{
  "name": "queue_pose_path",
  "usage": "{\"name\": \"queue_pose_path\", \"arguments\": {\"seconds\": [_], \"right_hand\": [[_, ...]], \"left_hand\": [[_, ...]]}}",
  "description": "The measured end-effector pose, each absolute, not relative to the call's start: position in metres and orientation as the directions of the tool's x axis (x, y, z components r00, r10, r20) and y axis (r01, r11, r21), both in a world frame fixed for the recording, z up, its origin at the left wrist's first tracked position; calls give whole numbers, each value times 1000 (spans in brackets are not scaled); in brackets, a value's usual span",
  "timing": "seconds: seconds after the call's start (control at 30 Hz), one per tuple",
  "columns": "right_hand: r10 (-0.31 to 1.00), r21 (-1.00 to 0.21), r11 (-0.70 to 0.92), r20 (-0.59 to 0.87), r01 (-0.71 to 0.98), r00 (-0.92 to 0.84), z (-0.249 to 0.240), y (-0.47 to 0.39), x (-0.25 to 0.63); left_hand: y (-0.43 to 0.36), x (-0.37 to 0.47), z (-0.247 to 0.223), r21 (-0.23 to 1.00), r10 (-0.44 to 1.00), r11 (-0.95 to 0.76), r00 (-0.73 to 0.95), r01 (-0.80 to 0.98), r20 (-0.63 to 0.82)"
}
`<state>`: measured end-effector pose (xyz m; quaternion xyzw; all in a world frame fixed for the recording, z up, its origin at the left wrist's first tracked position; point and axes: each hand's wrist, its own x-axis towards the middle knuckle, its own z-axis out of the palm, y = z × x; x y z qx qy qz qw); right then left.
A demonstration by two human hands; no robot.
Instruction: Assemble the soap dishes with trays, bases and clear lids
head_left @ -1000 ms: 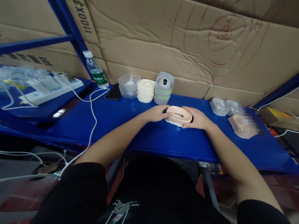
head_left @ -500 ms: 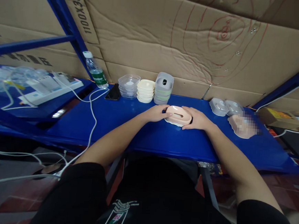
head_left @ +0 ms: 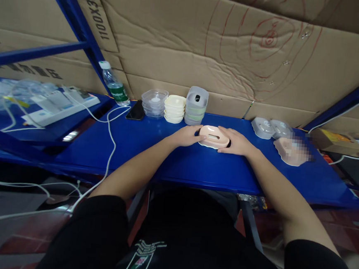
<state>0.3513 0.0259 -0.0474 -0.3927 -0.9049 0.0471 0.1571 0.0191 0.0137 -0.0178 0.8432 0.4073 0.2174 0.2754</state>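
A pink plastic soap box (head_left: 210, 142) with a slot in its top rests on the blue table, gripped from both sides. My left hand (head_left: 187, 136) is closed on its left end, thumb along the front edge. Around the right end wraps my right hand (head_left: 236, 142), fingers behind and thumb low at the front. Behind it stand a stack of grey and green slotted trays (head_left: 196, 107), a stack of cream trays (head_left: 175, 109) and a stack of clear trays (head_left: 154, 103).
On the right of the table (head_left: 208, 168) lie two grey boxes (head_left: 263, 128) and a pink one (head_left: 285, 151), partly blurred. A phone (head_left: 135, 110), a water bottle (head_left: 116, 87) and a white cable (head_left: 112, 146) are at the left. Cardboard (head_left: 174, 39) walls the back.
The pink soap box has shifted very slightly away from me, with both hands still on it. The stacks and other things stay where they were.
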Motion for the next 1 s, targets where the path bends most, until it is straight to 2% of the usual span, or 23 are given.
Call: {"name": "queue_pose_path", "arguments": {"seconds": [0.47, 0.87, 1.0], "right_hand": [[720, -250, 694, 263, 676, -642, -45, 25, 349], [695, -239, 719, 227, 652, -683, -48, 27, 347], [694, -245, 720, 236, 650, -680, -51, 28, 348]], "left_hand": [[15, 18, -21, 636, 784, -544, 602, 547, 152], [21, 19, -27, 529, 780, -572, 616, 626, 115], [18, 16, -22, 454, 785, -603, 590, 656, 190]]}}
